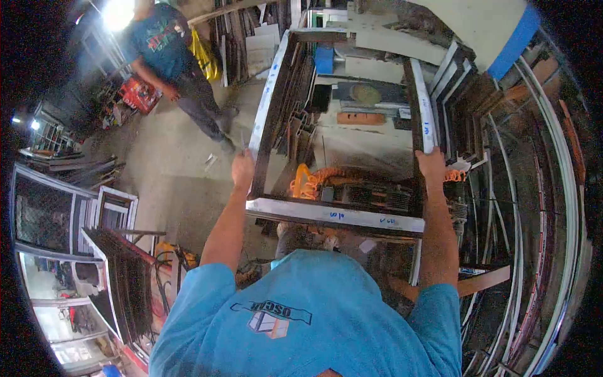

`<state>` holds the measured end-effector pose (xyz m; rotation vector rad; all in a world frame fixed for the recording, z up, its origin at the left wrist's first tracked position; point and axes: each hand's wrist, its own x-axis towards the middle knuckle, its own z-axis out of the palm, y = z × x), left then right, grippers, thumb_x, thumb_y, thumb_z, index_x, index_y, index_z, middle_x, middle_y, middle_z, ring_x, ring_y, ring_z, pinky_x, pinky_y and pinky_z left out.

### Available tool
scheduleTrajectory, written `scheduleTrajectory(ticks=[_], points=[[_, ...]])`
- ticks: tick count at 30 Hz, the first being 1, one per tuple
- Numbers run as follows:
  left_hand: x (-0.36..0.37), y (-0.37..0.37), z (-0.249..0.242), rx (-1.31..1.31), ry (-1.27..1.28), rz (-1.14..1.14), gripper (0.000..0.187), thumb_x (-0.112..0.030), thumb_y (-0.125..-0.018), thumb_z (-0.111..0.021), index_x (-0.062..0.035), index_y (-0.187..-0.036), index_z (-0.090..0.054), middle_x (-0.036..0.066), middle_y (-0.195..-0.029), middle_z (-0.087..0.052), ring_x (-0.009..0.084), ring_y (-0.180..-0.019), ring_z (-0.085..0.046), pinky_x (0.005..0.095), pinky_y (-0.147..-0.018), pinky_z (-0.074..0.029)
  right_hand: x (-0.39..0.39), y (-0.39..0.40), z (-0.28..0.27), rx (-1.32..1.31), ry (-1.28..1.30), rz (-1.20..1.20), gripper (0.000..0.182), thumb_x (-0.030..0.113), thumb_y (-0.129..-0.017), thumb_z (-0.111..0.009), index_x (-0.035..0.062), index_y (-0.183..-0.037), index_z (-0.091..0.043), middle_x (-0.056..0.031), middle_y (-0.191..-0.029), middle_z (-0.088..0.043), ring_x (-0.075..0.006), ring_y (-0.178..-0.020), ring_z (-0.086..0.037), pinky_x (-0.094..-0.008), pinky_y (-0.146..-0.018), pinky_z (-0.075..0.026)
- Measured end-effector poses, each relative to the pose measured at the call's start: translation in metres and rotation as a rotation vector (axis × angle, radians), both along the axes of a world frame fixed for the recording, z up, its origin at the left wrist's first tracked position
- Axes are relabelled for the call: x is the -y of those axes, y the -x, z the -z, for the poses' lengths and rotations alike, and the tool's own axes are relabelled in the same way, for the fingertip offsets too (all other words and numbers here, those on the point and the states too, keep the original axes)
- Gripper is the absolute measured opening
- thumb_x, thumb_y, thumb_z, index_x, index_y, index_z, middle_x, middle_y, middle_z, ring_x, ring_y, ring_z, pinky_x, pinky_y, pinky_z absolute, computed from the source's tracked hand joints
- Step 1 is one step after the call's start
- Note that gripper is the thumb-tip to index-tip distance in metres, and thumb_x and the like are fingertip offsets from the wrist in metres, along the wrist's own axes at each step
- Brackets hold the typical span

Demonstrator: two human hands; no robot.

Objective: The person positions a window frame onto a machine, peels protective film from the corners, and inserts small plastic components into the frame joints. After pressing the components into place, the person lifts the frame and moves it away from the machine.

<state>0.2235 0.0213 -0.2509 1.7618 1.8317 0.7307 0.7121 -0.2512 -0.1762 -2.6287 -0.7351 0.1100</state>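
A large rectangular window frame (336,215) is held out in front of my body, dark brown inside with whitish film and blue handwritten marks on its outer faces. My left hand (243,169) is closed around its left side bar, near the corner closest to me. On the opposite bar, my right hand (431,166) grips at about the same height. The fingers of both hands are partly hidden behind the bars. Through the opening an orange coiled air hose (306,182) shows, beyond the near bar.
Another person (163,56) is on the floor (182,160) at the left. Long profiles (546,220) line the right side. More frames (455,94) lean at the upper right. Glazed panels (47,210) and dark stacked pieces (119,276) stand at the lower left.
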Motion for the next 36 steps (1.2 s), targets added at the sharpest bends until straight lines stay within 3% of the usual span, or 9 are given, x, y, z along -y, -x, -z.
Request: scheduleTrajectory(ticks=[4, 8, 20, 23, 26, 36], points=[[0.003, 0.006, 0.000, -0.079, -0.100, 0.190, 0.053, -0.046, -0.095, -0.043, 0.0007, -0.114, -0.060, 0.029, -0.113, -0.061, 0.0468, -0.106, -0.057, 0.0519, -0.090, -0.044, -0.001, -0.004, 0.006, -0.027, -0.010, 0.025, 0.074, 0.045, -0.074, -0.069, -0.0030, -0.127, -0.049, -0.0292, -0.122, -0.055, -0.0448, -0.113, -0.055, -0.0510, -0.095, -0.045], [-0.004, 0.001, 0.000, -0.006, 0.076, 0.035, 0.053, -0.044, -0.094, -0.043, 0.0010, -0.118, -0.059, 0.029, -0.116, -0.060, 0.0463, -0.109, -0.055, 0.0515, -0.092, -0.044, -0.001, -0.007, 0.012, 0.003, 0.026, 0.018, 0.074, 0.047, -0.074, -0.068, -0.0030, -0.126, -0.050, -0.0298, -0.122, -0.053, -0.0449, -0.112, -0.055, -0.0527, -0.095, -0.046], [0.010, -0.007, -0.027, -0.039, 0.121, 0.027, 0.055, -0.043, -0.096, -0.041, -0.0010, -0.129, -0.054, 0.027, -0.122, -0.059, 0.0435, -0.115, -0.054, 0.0481, -0.097, -0.041, 0.000, 0.000, 0.000, -0.048, -0.018, 0.047, 0.070, 0.042, -0.072, -0.071, -0.0006, -0.124, -0.052, -0.0276, -0.121, -0.055, -0.0444, -0.112, -0.055, -0.0500, -0.096, -0.046], [-0.004, 0.002, 0.004, -0.013, -0.012, 0.028, 0.056, -0.044, -0.097, -0.041, 0.0015, -0.125, -0.056, 0.028, -0.119, -0.059, 0.0449, -0.113, -0.054, 0.0489, -0.096, -0.042, 0.001, 0.001, 0.000, -0.041, -0.037, 0.037, 0.069, 0.041, -0.071, -0.072, -0.0024, -0.121, -0.053, -0.0281, -0.118, -0.056, -0.0450, -0.111, -0.055, -0.0501, -0.095, -0.047], [-0.008, 0.002, 0.008, -0.064, 0.010, -0.002, 0.056, -0.044, -0.097, -0.040, 0.0040, -0.120, -0.057, 0.029, -0.114, -0.061, 0.0462, -0.109, -0.056, 0.0498, -0.093, -0.042, 0.001, -0.003, 0.008, -0.014, -0.046, 0.035, 0.068, 0.041, -0.071, -0.073, -0.0032, -0.119, -0.054, -0.0282, -0.116, -0.057, -0.0445, -0.110, -0.056, -0.0505, -0.094, -0.047], [0.007, -0.007, -0.021, 0.017, -0.008, 0.057, 0.053, -0.041, -0.094, -0.043, 0.0034, -0.118, -0.059, 0.030, -0.114, -0.061, 0.0465, -0.107, -0.057, 0.0507, -0.091, -0.043, 0.003, 0.002, -0.001, -0.025, -0.061, 0.064, 0.067, 0.042, -0.070, -0.073, -0.0020, -0.117, -0.055, -0.0260, -0.116, -0.058, -0.0427, -0.110, -0.056, -0.0496, -0.094, -0.047]])
